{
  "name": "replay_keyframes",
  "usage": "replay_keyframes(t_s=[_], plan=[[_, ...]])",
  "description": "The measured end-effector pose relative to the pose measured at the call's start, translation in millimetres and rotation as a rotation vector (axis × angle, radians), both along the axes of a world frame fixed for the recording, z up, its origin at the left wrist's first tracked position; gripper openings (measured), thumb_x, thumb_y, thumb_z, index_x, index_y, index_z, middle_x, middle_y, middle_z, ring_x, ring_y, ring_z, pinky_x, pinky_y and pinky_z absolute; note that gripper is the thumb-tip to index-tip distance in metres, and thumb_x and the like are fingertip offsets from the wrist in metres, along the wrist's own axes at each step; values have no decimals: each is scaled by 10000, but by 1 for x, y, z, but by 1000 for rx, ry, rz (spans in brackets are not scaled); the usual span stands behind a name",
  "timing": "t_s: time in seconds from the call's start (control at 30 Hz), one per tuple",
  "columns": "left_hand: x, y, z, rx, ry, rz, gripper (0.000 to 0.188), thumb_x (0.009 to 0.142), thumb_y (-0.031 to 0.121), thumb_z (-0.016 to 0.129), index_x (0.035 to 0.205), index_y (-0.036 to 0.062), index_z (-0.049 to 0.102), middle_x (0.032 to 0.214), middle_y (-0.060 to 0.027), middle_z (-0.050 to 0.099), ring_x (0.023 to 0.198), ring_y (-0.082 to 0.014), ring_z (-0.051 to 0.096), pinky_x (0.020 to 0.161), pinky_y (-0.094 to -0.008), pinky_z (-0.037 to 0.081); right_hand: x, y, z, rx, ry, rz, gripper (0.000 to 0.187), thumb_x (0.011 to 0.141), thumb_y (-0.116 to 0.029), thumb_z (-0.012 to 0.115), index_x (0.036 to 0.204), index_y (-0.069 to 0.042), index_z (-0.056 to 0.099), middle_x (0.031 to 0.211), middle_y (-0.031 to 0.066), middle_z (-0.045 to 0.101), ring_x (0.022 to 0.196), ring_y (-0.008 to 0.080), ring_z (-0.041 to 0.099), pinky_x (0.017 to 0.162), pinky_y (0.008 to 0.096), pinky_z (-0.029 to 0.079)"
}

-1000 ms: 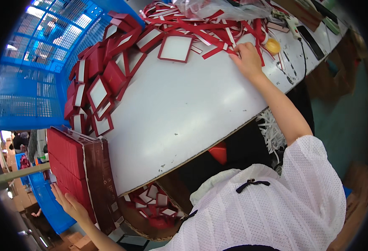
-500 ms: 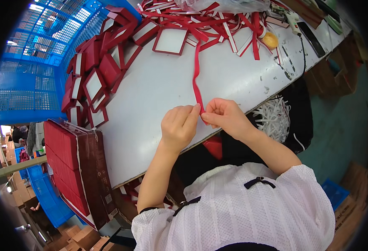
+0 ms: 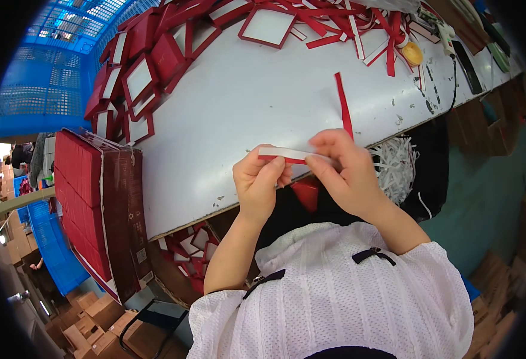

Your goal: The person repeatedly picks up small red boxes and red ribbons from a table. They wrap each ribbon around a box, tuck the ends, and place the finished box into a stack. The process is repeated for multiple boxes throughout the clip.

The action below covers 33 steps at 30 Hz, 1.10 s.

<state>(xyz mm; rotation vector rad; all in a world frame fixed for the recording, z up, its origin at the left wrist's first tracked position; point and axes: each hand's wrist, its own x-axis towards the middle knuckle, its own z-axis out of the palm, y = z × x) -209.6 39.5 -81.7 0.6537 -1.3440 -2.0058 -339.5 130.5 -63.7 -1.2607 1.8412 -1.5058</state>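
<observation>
A red strip with a white backing point(image 3: 293, 153) stretches between my two hands above the table's near edge, white face showing. My left hand point(image 3: 256, 186) pinches one end between thumb and fingers. On the other side, my right hand point(image 3: 351, 175) grips it further along, and the red tail sticks up past its fingers over the table. Whether the backing is partly lifted at the right fingers is too hard to make out. Beyond the hands lies a heap of similar red and white strips point(image 3: 388, 36).
Red boxes with white insides point(image 3: 138, 81) pile up at the left against a blue crate point(image 3: 50, 90). A carton of red blocks point(image 3: 80, 197) stands at the table's left end. White strip scraps point(image 3: 397, 167) fill a dark bag at the right. A yellow roll point(image 3: 412, 54) sits far right.
The strip has left the heap, and its loose end now stands up by my right hand. My hands have drawn apart, and the strip has turned sideways with its white face showing.
</observation>
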Motion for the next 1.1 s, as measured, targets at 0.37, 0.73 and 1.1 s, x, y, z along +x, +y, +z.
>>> replay_keyframes(t_s=[0.37, 0.73, 1.1], plan=[[-1, 17, 3, -603, -435, -216, 143, 831, 12, 449, 832, -48, 579, 636, -38, 562, 542, -104, 504, 511, -220, 422, -3, 11, -6, -79, 980, 124, 203, 567, -153, 577, 736, -47, 545, 627, 9, 470, 550, 154, 466, 479, 266, 359], [23, 28, -37, 258, -22, 128, 198, 844, 109, 430, 929, -35, 535, 915, -175, 596, 816, -264, 608, 680, -348, 520, -75, 93, -72, -422, -1421, -487, 150, 840, -110, 449, 860, 2, 548, 858, 123, 612, 642, 108, 588, 471, 194, 456], [98, -19, -45, 543, 475, 476, 109, 750, 84, 442, 699, 8, 501, 937, -204, 562, 816, -266, 594, 697, -388, 535, -232, 254, -273, 57, -647, -1108, 287, 773, -129, 494, 1038, -18, 484, 1054, 162, 543, 995, 243, 532, 840, 338, 406]])
